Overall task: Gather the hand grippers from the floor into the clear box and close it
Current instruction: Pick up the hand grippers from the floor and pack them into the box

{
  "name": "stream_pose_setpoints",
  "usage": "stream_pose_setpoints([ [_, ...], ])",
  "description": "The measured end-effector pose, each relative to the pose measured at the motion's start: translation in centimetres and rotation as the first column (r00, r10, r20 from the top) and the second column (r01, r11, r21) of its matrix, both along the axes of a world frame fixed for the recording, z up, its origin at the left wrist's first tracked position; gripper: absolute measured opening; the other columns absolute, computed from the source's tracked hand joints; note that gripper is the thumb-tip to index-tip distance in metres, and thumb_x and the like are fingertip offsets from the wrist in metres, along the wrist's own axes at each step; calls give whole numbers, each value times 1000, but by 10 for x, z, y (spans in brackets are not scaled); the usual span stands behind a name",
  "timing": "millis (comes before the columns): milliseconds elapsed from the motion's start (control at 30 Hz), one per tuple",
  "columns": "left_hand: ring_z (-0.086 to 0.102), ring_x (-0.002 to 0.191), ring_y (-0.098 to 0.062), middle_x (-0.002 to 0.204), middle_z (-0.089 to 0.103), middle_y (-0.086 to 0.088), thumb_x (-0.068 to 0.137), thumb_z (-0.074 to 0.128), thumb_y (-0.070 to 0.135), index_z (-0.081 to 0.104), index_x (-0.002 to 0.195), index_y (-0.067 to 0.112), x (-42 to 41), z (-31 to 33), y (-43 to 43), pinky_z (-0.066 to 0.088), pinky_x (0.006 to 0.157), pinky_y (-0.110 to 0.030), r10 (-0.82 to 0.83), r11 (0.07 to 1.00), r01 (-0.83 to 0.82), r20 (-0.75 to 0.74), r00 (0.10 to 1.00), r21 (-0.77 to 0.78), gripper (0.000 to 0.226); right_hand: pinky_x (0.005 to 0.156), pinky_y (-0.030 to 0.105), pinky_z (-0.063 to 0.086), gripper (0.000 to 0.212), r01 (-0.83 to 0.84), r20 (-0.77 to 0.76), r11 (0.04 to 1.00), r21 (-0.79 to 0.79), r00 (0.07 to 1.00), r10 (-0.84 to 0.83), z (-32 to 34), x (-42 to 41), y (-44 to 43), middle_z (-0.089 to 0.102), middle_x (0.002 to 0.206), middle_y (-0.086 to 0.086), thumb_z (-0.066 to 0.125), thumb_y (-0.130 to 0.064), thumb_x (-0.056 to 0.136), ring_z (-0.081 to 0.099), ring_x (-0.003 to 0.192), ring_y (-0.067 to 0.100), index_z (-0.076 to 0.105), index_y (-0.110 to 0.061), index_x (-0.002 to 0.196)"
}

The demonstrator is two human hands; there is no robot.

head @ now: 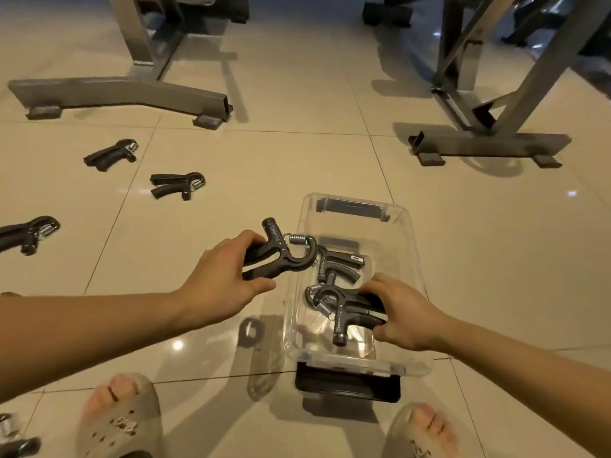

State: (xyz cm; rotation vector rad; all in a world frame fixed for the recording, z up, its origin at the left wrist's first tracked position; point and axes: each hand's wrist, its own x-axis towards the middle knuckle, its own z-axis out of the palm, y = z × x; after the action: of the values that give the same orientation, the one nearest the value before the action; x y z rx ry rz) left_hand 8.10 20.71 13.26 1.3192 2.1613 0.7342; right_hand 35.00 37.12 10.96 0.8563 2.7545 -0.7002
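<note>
Since each of the hands is occupied, the two pieces are best set down one at a time, so that springs and handles are not snagged on each other. The left hand (228, 276) is curled around the handles of one hand gripper (281, 256), which is held over the left rim of the clear box (410, 239); it should be carried a little further right before it is let go. The right hand (403, 312) is closed around the handles of a second gripper (344, 309), held low within the box, just beside a third gripper (340, 262) lying on the bottom. If laid flat and side by side, room would be kept for the rest.

Each piece is black, with two handles, a hooked head and a bright coil spring. On the floor (297, 153) to the left, well apart from the box, a far gripper (112, 155), a middle gripper (178, 185) and a near gripper (29, 233) are seen, and part of a corner gripper (13, 438) by the foot.
</note>
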Motion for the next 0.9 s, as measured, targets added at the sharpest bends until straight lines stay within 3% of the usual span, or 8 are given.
stream_pose_setpoints([
  [167,64,100,-12,107,67,12,76,86,32,57,110,31,-4,-11,22,50,96,-42,-6,997,19,172,985,-75,46,85,31,52,58,-37,148,998,-59,988,45,-23,-8,3,54,114,-2,81,-27,71,55,98,18,60,-19,125],
  [367,64,103,-7,108,66,15,74,88,29,58,115,30,1,-11,38,51,95,-34,-132,988,144,174,976,-58,50,81,33,52,57,-94,208,992,-82,972,109,-42,-38,12,52,112,1,81,-20,71,55,96,21,61,-16,125],
  [600,63,99,0,106,67,16,72,89,27,60,115,32,-13,-22,38,48,89,-25,-116,990,131,231,966,-49,52,74,30,44,54,-142,306,983,-118,936,172,-78,-41,20,52,111,4,80,-19,70,54,94,23,60,-16,120],
  [900,64,97,4,105,69,17,70,91,29,63,114,34,-21,-28,55,47,88,-18,-107,993,115,287,952,-12,53,88,42,50,56,-215,319,971,-105,918,238,-109,-49,24,54,120,7,78,-21,75,55,106,29,56,-11,126],
])
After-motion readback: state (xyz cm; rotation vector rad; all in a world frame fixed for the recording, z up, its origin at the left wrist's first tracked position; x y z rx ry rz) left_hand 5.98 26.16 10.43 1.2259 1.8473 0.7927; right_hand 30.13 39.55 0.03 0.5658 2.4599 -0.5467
